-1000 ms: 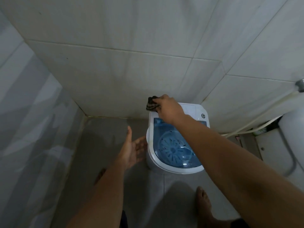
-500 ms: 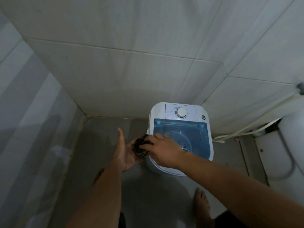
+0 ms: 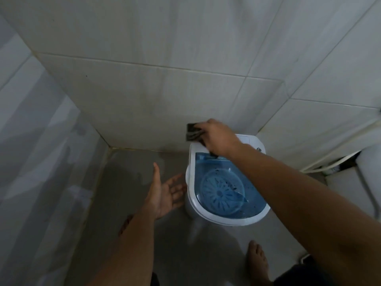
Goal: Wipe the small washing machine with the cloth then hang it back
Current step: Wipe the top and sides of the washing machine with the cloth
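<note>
A small white washing machine (image 3: 192, 195) with a clear blue lid (image 3: 224, 188) stands on the floor in the corner. My right hand (image 3: 218, 136) presses a dark cloth (image 3: 192, 132) onto the machine's back left top edge, over the control panel. My left hand (image 3: 165, 193) hangs open, palm up, just left of the machine's side and holds nothing. Dark specks dot the blue lid.
Tiled walls close in behind and to the left. A white hose (image 3: 338, 159) runs along the right wall toward a white fixture (image 3: 369, 172). My bare feet (image 3: 257, 263) stand on the grey floor in front of the machine.
My right hand carried the cloth from the machine's front left side, near my left palm, back up to the rear top edge. My left hand stays open beside the machine.
</note>
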Available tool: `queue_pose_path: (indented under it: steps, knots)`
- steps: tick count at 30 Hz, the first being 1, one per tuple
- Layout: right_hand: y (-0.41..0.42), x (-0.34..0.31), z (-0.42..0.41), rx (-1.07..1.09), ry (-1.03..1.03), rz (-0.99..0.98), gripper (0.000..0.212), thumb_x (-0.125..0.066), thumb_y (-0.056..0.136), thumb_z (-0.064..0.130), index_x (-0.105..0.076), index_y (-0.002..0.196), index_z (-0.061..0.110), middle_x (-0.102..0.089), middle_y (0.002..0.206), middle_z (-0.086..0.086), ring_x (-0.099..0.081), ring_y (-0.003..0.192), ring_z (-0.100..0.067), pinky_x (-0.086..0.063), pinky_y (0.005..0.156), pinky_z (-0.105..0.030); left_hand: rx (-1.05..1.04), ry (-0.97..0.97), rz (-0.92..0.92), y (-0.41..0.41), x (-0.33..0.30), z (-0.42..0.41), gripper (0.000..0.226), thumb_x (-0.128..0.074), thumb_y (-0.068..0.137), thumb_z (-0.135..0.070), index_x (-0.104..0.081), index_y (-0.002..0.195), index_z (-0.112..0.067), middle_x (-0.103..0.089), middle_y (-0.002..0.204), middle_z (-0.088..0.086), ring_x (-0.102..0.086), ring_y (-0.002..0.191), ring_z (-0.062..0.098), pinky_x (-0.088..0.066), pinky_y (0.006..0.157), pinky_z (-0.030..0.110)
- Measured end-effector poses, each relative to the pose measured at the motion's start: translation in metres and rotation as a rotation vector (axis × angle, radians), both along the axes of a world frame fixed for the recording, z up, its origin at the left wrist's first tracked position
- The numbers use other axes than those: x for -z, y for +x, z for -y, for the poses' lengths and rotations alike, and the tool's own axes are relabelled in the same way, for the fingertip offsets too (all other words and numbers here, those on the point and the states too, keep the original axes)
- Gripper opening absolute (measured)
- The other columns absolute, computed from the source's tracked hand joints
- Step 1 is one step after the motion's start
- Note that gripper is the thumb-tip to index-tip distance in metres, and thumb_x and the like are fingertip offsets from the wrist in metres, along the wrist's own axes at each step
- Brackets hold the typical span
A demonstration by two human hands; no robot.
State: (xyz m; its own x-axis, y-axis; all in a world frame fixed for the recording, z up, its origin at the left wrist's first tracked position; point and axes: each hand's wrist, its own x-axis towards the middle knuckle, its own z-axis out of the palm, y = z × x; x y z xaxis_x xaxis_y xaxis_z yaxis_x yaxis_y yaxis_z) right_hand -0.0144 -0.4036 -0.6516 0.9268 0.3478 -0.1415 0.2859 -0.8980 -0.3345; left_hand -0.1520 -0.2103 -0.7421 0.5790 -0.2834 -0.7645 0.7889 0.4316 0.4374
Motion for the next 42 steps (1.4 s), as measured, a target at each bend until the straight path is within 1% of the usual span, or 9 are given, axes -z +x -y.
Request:
queue_pose_path:
  steps: [6, 10, 14, 21, 28, 30, 35, 39, 42]
  knots:
    - [-0.034, 0.048, 0.015, 0.177, -0.209, 0.24, 0.05, -0.054, 0.099, 0.03, -0.048, 0.148, 0.021, -0.054, 0.134, -0.019, -0.056, 0.109, -0.041, -0.049, 0.09, -0.052, 0.016, 0.011, -0.004, 0.001, -0.006, 0.001, 0.109, -0.025, 0.058, -0.102, -0.066, 0.127, -0.028, -0.07, 0.122, 0.008, -0.062, 0.118, 0.025, -0.045, 0.09, 0.047]
    - [-0.068, 0.059, 0.007, 0.0, -0.218, 0.316, 0.046, -0.065, 0.091, 0.023, -0.061, 0.137, 0.025, -0.059, 0.128, -0.018, -0.057, 0.102, -0.041, -0.05, 0.084, -0.053, 0.011, -0.014, -0.001, 0.001, -0.004, 0.002, 0.109, -0.029, 0.059, -0.102, -0.069, 0.126, -0.026, -0.071, 0.126, 0.011, -0.06, 0.125, 0.029, -0.037, 0.112, 0.053]
    - [-0.053, 0.047, 0.008, -0.056, -0.235, 0.292, 0.046, -0.067, 0.089, 0.019, -0.062, 0.134, 0.029, -0.058, 0.127, -0.014, -0.058, 0.11, -0.04, -0.049, 0.088, -0.051, 0.021, -0.017, 0.015, -0.001, -0.004, 0.003, 0.098, -0.031, 0.068, -0.096, -0.069, 0.125, -0.026, -0.072, 0.124, 0.008, -0.062, 0.122, 0.027, -0.038, 0.112, 0.053]
    - [-0.034, 0.043, -0.012, 0.286, -0.131, 0.17, 0.076, -0.059, 0.091, 0.01, -0.026, 0.157, 0.028, -0.047, 0.143, -0.012, -0.049, 0.122, -0.037, -0.048, 0.093, -0.054, 0.076, 0.315, 0.078, -0.007, -0.011, 0.027, 0.031, -0.051, 0.102, -0.027, -0.068, 0.121, -0.012, -0.07, 0.126, 0.011, -0.067, 0.094, 0.011, -0.052, 0.074, 0.028]
    - [-0.075, 0.051, 0.0, -0.241, -0.103, 0.119, 0.063, -0.063, 0.088, 0.012, -0.048, 0.147, 0.03, -0.053, 0.132, -0.014, -0.059, 0.104, -0.041, -0.056, 0.082, -0.049, 0.078, 0.395, 0.116, -0.004, 0.003, 0.028, 0.026, -0.053, 0.098, -0.007, -0.07, 0.117, -0.009, -0.073, 0.102, 0.012, -0.07, 0.057, 0.0, -0.054, 0.049, 0.014]
    - [-0.046, 0.041, 0.001, -0.166, -0.066, 0.15, 0.067, -0.062, 0.09, 0.011, -0.04, 0.152, 0.028, -0.053, 0.132, -0.013, -0.059, 0.107, -0.04, -0.056, 0.083, -0.05, 0.081, 0.374, 0.09, -0.004, 0.002, 0.025, 0.027, -0.053, 0.096, -0.008, -0.072, 0.115, -0.01, -0.075, 0.103, 0.01, -0.073, 0.068, 0.004, -0.057, 0.054, 0.018]
    - [0.01, 0.028, -0.002, 0.142, -0.089, 0.161, 0.063, -0.062, 0.091, 0.007, -0.046, 0.15, 0.021, -0.052, 0.136, -0.013, -0.052, 0.114, -0.036, -0.054, 0.087, -0.045, 0.074, 0.295, 0.026, -0.004, 0.006, 0.019, 0.036, -0.049, 0.093, -0.014, -0.071, 0.121, -0.018, -0.07, 0.126, 0.01, -0.062, 0.12, 0.025, -0.048, 0.106, 0.044]
    - [-0.035, 0.049, -0.019, -0.155, -0.158, 0.213, 0.062, -0.065, 0.084, 0.008, -0.056, 0.142, 0.026, -0.056, 0.133, -0.011, -0.054, 0.106, -0.04, -0.051, 0.077, -0.045, 0.062, 0.246, 0.022, -0.003, 0.006, 0.018, 0.038, -0.043, 0.096, -0.006, -0.065, 0.126, -0.016, -0.071, 0.121, 0.005, -0.065, 0.106, 0.018, -0.052, 0.09, 0.036]
    - [-0.068, 0.055, -0.019, -0.264, -0.191, 0.224, 0.057, -0.07, 0.078, 0.01, -0.065, 0.133, 0.027, -0.062, 0.124, -0.01, -0.058, 0.093, -0.04, -0.047, 0.068, -0.042, 0.058, 0.256, 0.019, -0.004, 0.008, 0.017, 0.037, -0.04, 0.097, -0.001, -0.065, 0.12, -0.016, -0.07, 0.116, 0.005, -0.063, 0.105, 0.02, -0.049, 0.097, 0.04]
